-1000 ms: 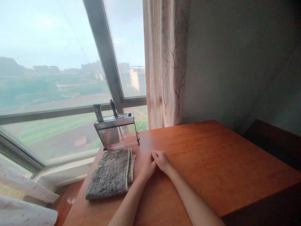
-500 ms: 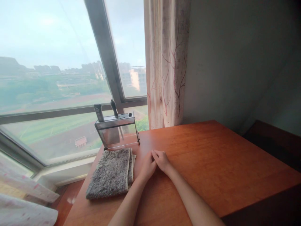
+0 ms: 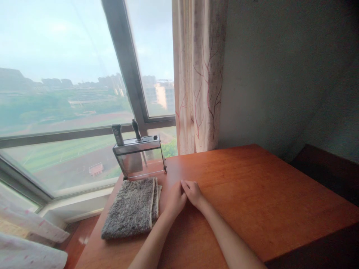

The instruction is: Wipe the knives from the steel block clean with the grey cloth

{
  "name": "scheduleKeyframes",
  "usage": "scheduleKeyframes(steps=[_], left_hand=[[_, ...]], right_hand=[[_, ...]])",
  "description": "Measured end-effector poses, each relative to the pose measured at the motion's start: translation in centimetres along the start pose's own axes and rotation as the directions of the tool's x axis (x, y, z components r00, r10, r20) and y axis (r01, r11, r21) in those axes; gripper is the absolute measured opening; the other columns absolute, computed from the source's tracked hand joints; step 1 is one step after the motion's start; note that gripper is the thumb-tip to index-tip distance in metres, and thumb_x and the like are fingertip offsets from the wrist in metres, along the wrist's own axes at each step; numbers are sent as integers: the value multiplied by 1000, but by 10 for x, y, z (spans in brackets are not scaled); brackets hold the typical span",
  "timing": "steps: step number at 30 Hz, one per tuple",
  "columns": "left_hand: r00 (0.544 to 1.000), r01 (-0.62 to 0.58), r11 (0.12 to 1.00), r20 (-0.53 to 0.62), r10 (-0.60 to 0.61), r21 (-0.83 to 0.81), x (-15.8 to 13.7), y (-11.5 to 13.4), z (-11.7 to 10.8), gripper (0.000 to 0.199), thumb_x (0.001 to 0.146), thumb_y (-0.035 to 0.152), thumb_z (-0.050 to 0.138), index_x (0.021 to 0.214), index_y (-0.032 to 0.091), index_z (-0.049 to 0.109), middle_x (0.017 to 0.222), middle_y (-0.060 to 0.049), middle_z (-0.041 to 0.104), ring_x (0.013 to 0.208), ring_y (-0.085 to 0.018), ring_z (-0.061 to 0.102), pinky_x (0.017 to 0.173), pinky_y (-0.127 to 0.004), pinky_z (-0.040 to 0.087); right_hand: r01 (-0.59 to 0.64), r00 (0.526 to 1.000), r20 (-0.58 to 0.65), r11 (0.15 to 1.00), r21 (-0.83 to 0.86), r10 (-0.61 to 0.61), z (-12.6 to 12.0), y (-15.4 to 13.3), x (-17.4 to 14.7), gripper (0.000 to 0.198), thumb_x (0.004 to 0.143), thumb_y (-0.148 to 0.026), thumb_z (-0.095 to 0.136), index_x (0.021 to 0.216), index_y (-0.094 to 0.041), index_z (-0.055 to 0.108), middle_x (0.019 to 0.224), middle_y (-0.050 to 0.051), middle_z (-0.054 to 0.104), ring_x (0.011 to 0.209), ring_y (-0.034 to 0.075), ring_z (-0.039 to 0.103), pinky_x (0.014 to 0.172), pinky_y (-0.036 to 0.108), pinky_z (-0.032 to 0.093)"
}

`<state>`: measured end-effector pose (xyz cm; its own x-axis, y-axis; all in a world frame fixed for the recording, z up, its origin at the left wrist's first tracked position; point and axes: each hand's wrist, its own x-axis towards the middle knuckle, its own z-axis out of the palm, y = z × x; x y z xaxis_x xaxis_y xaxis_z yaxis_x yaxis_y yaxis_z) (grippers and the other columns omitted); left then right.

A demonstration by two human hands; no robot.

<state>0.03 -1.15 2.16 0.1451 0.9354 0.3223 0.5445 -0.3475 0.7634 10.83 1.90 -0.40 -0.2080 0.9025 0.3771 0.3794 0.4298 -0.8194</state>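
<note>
Tabletop (image 3: 252, 194): cloth (image 3: 130, 209) beside left hand (image 3: 176, 198)

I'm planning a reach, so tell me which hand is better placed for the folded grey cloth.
Left, I'd judge: the left hand is nearer the folded grey cloth, just to its right. The right hand lies farther right, so it would likely have to cross the left.

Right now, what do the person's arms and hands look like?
The left forearm and right forearm are bare and slim; no sleeve, watch or bracelet shows. The left hand and right hand wear no gloves; I see no rings, though parts are hidden.
</note>
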Motion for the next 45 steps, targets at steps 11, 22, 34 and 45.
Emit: scheduleKeyframes(steps=[11, 22, 34, 45], left_hand=[[993, -105, 879, 94, 69, 466, -15, -9, -103, 35, 84, 27, 47, 117, 20, 58, 125, -10, 59, 115, -26, 54, 101, -40, 39], [995, 55, 670, 19, -102, 740, -38, -90, -186, 57, 83, 51, 45, 132, 22, 52, 143, -8, 44, 134, -30, 34, 110, -44, 28], [964, 144, 632, 37, -264, 761, -40, -73, -146, 65, 88, 52, 36, 142, 16, 39, 150, -14, 32, 139, -32, 24, 109, -48, 27], [974, 49, 731, 130, -186, 680, -34, -12, -63, 61, 86, 49, 41, 139, 20, 43, 150, -16, 32, 140, -35, 18, 106, -52, 24]], right_hand=[[-37, 998, 49, 999, -18, 38, -1, -3, -2, 43, 91, -35, 40, 55, -17, 55, 48, -3, 51, 52, 11, 49, 52, 20, 31], [-38, 997, 61, 998, -51, 41, -1, -5, -2, 38, 90, -31, 43, 57, -18, 58, 48, -3, 53, 51, 11, 50, 52, 20, 31], [-41, 999, 28, 997, -63, 43, 1, -4, -2, 37, 90, -29, 44, 57, -18, 56, 50, -3, 56, 51, 11, 51, 52, 21, 32], [19, 971, -229, 984, -178, -61, -8, -36, -7, 19, 85, -21, 47, 94, -18, 63, 98, 9, 64, 94, 22, 58, 85, 32, 44]])
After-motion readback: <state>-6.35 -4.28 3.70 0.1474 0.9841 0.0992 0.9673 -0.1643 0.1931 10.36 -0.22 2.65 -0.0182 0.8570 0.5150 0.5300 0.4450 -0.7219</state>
